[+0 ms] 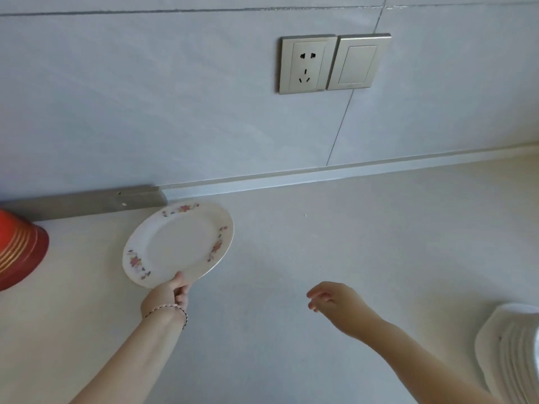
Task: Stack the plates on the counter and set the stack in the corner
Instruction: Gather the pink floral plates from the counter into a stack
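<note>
Floral plate sits in our left hand, which pinches its near rim, thumb on the top face and fingers curled beneath. That forearm reaches up from the lower left, with a thin beaded bracelet round the wrist. Our right hand holds nothing; its fingers are loose and slightly spread, palm turned down above the counter, the arm coming in from the lower right.

Taking the wall socket as our mark, the held plate is well below it and to the left, tilted. We cannot tell whether its far edge touches the counter. The empty hand lies far below the socket and a little to the right. A stack of white plates stands far below and to the right of the socket, cut off by the frame edge and apart from both hands.

The held plate is round, glossy and cream, with red flower sprays on its rim. The counter is pale, matt and smooth.
</note>
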### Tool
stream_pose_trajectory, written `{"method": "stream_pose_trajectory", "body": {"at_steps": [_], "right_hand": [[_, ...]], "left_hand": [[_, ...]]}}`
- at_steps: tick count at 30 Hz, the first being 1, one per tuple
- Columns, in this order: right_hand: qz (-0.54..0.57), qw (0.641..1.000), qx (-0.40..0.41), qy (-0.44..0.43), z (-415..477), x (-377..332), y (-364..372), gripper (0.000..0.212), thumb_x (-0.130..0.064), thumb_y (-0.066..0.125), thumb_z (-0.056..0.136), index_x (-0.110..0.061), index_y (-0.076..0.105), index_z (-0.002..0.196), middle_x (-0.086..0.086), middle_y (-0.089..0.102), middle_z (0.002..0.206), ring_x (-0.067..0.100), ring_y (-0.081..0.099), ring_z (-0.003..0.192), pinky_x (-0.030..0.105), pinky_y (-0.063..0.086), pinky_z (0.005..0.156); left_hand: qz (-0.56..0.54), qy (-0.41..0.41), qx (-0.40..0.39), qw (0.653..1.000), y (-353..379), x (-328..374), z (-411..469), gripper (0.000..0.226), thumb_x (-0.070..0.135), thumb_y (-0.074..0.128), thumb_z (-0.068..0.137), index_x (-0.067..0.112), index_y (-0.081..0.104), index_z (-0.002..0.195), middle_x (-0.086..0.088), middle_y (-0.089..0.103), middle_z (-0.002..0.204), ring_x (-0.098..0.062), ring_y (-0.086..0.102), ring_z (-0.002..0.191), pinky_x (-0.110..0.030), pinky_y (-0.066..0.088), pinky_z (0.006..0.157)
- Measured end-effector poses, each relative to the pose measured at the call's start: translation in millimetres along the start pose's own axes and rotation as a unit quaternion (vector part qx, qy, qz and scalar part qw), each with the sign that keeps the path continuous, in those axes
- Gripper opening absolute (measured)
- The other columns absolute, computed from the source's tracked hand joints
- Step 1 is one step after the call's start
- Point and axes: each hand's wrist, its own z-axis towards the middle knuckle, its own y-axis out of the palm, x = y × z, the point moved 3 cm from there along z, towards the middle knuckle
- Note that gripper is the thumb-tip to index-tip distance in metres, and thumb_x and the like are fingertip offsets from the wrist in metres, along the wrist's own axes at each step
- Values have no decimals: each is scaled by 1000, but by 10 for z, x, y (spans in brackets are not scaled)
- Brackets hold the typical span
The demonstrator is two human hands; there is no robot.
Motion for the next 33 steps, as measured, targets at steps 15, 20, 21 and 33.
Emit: {"method": "stream_pose_trajectory", "body": {"at_steps": [15,20,21,33], "right_hand": [[443,806,378,109,-1472,1567,-1877,34,-45,43,92,-24,60,112,6,65,108,27,61,98,41,48,85],[397,790,450,127,-2340,2519,-2251,25,-22,56,90,-20,52,115,7,65,94,24,61,80,33,47,65],[383,794,452,138,-2484,2697,-2274,23,-18,57,89,-18,51,111,5,65,86,23,61,75,33,47,62],[296,856,371,205,-2928,3832,-2062,30,-33,62,84,-24,46,108,5,66,61,18,62,64,29,43,58]], "left_hand": [[405,82,-386,825,2206,-1554,-2087,11,3,72,64,7,63,66,4,61,46,-6,47,34,-15,35,35],[497,85,-457,732,2770,-2518,-2712,17,-1,66,77,13,62,68,7,66,50,-6,58,42,-18,48,45],[515,82,-460,719,2863,-2696,-2807,18,-2,63,80,14,64,70,6,67,53,-8,62,47,-20,51,50],[714,107,-312,618,3113,-3656,-3127,22,19,57,56,7,55,74,-6,59,55,-17,55,42,-19,41,39]]}}
